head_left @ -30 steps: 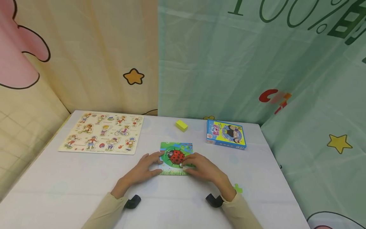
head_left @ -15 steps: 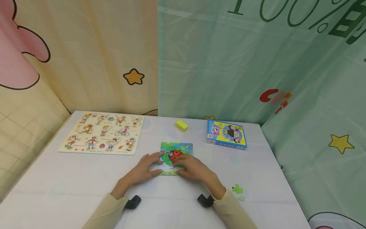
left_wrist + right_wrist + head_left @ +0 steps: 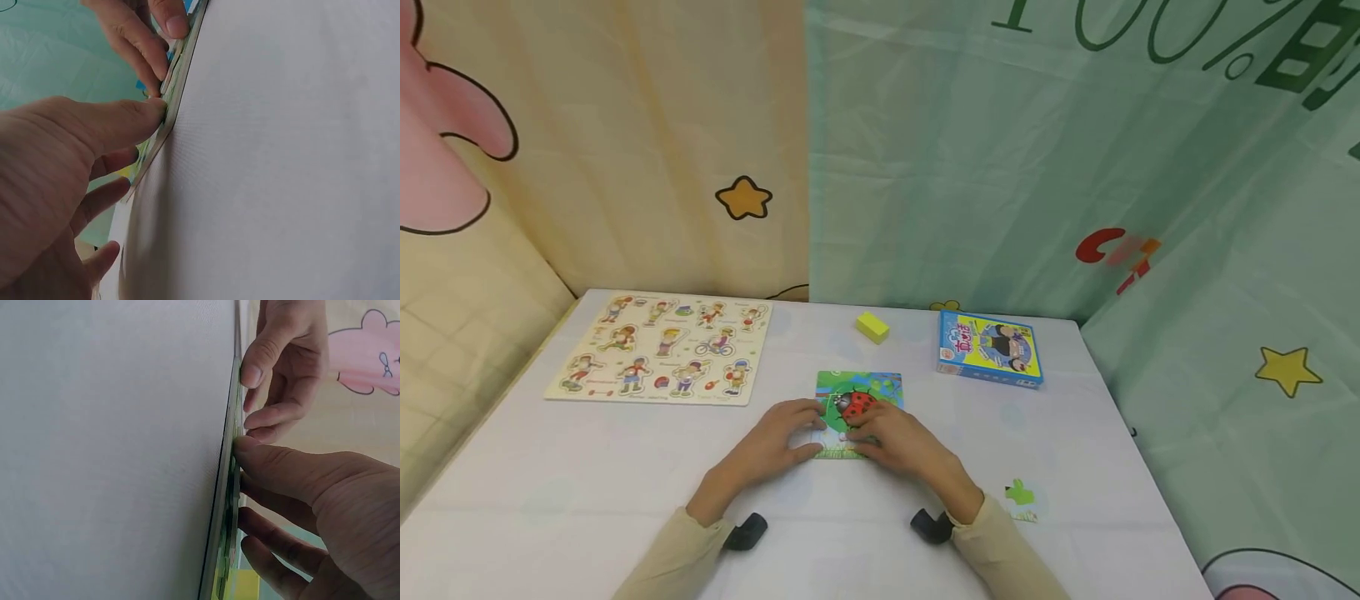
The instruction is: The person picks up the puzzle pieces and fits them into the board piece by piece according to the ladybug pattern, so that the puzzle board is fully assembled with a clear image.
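Note:
A square ladybug jigsaw puzzle (image 3: 868,381) lies on the white table in front of the person. The left hand (image 3: 781,437) rests at its left side, with the thumb at the lower left corner and the other fingers spread loosely along the edge. Over the puzzle's lower middle, the right hand (image 3: 904,442) pinches a thin puzzle piece (image 3: 170,70), seen edge-on and slightly raised in the left wrist view. The right fingers hide part of the ladybug and the piece's picture. A loose green and white puzzle piece (image 3: 1021,497) lies beside the right sleeve.
A wooden board with sports figures (image 3: 658,346) lies at the back left of the table (image 3: 820,533). Behind the puzzle is a yellow block (image 3: 872,327). A blue and yellow box (image 3: 990,348) lies at the back right. Printed curtains (image 3: 925,167) stand behind the table.
The right hand has moved left across the puzzle, along its lower part. Its sleeve now uncovers the loose piece on the right. The left hand stays at the puzzle's left edge.

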Demonstrator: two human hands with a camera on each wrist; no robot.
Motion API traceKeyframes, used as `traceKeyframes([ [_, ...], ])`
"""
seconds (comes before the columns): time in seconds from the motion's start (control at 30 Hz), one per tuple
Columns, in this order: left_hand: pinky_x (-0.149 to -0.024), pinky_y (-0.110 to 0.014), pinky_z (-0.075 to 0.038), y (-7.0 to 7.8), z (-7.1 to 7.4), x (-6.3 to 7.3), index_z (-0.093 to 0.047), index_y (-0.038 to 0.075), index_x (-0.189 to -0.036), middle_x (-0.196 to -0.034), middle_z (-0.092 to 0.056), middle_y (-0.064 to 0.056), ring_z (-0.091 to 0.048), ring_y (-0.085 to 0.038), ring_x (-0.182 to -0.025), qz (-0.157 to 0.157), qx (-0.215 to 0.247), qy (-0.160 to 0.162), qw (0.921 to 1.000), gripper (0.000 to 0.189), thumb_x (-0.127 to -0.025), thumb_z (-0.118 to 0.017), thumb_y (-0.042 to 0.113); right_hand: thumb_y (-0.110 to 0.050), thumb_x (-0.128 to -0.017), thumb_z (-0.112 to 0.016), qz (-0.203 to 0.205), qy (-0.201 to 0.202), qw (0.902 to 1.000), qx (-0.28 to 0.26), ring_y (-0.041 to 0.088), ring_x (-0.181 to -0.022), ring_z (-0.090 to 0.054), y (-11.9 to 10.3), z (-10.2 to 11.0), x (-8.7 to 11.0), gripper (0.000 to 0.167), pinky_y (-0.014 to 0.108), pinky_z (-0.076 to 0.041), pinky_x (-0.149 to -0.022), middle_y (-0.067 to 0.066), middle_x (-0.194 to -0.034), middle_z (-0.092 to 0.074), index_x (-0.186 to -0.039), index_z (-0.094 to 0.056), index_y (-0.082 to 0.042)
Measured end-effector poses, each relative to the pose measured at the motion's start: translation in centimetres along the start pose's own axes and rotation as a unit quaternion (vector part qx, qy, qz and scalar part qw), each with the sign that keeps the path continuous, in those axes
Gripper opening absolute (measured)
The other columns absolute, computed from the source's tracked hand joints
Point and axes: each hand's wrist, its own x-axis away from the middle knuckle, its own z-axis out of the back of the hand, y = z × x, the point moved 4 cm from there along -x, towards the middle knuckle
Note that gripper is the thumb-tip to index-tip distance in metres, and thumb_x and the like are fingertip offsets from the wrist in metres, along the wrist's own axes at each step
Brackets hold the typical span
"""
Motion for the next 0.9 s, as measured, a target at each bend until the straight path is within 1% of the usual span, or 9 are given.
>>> traceKeyframes([
  [0.1,-0.111,-0.049,-0.041,0.6,0.0,-0.1,-0.07,0.016,-0.116,-0.13,-0.064,-0.001,-0.055,-0.026,-0.129,-0.027,-0.015,-0.009,0.9995,0.027,-0.09,-0.075,0.02,-0.024,-0.093,-0.072,0.007,0.005,1.0,0.0,0.021,-0.124,-0.059,-0.1,0.0,0.0,0.024,0.037,-0.05,-0.104,-0.001,-0.127,-0.07,-0.114,-0.077,-0.014],
  [0.2,-0.108,-0.047,-0.044,1.2,-0.1,-0.1,-0.071,0.013,-0.122,-0.127,-0.065,0.0,-0.056,-0.024,-0.125,-0.053,-0.03,-0.024,0.9979,0.031,-0.092,-0.072,0.017,-0.022,-0.093,-0.073,0.013,0.011,0.9998,0.001,0.021,-0.122,-0.06,-0.4,0.0,0.1,0.023,0.035,-0.051,-0.102,0.0,-0.126,-0.071,-0.114,-0.077,-0.014],
  [0.3,-0.106,-0.046,-0.046,1.5,-0.2,0.0,-0.072,0.013,-0.123,-0.125,-0.065,0.0,-0.056,-0.022,-0.123,-0.071,-0.045,-0.03,0.996,0.03,-0.093,-0.071,0.018,-0.022,-0.093,-0.073,0.01,0.013,0.9998,0.009,0.02,-0.12,-0.06,-0.6,0.0,0.1,0.024,0.033,-0.053,-0.099,-0.001,-0.125,-0.072,-0.115,-0.077,-0.016],
  [0.47,-0.107,-0.047,-0.045,1.9,-0.1,0.0,-0.074,0.014,-0.12,-0.126,-0.065,0.0,-0.055,-0.023,-0.125,-0.074,-0.053,-0.034,0.9953,0.027,-0.093,-0.07,0.019,-0.023,-0.092,-0.073,-0.002,0.014,0.9997,0.021,0.017,-0.116,-0.062,-0.8,-0.1,0.2,0.024,0.032,-0.055,-0.095,-0.003,-0.121,-0.073,-0.115,-0.077,-0.018],
  [0.57,-0.108,-0.048,-0.044,2.0,-0.1,0.0,-0.074,0.015,-0.12,-0.127,-0.064,0.0,-0.054,-0.023,-0.126,-0.072,-0.056,-0.036,0.9952,0.028,-0.093,-0.071,0.02,-0.022,-0.092,-0.073,-0.007,0.013,0.9997,0.021,0.015,-0.114,-0.063,-0.7,-0.1,0.1,0.024,0.031,-0.055,-0.095,-0.005,-0.121,-0.073,-0.116,-0.077,-0.019],
  [0.77,-0.109,-0.052,-0.04,2.4,-0.2,0.1,-0.074,0.014,-0.118,-0.127,-0.066,0.0,-0.055,-0.025,-0.124,-0.086,-0.07,-0.018,0.9936,0.024,-0.095,-0.066,0.013,-0.016,-0.091,-0.073,-0.021,0.007,0.9997,0.015,0.017,-0.12,-0.063,-0.7,0.0,0.2,0.026,0.033,-0.053,-0.099,-0.005,-0.13,-0.069,-0.117,-0.076,-0.02],
  [0.83,-0.11,-0.052,-0.038,2.5,-0.2,0.1,-0.073,0.015,-0.117,-0.128,-0.067,0.001,-0.055,-0.024,-0.123,-0.089,-0.077,-0.014,0.993,0.024,-0.096,-0.064,0.011,-0.014,-0.09,-0.074,-0.02,0.015,0.9996,0.015,0.018,-0.119,-0.063,-0.9,0.2,0.2,0.025,0.033,-0.054,-0.099,-0.003,-0.129,-0.069,-0.114,-0.078,-0.018],
  [0.9,-0.112,-0.051,-0.036,2.6,-0.3,0.0,-0.072,0.016,-0.118,-0.128,-0.067,0.003,-0.054,-0.022,-0.123,-0.083,-0.078,-0.014,0.9934,0.024,-0.097,-0.062,0.011,-0.013,-0.088,-0.076,-0.027,0.029,0.999,0.021,0.018,-0.116,-0.064,-1.0,0.4,0.3,0.022,0.034,-0.055,-0.097,-0.002,-0.123,-0.071,-0.11,-0.079,-0.016],
])
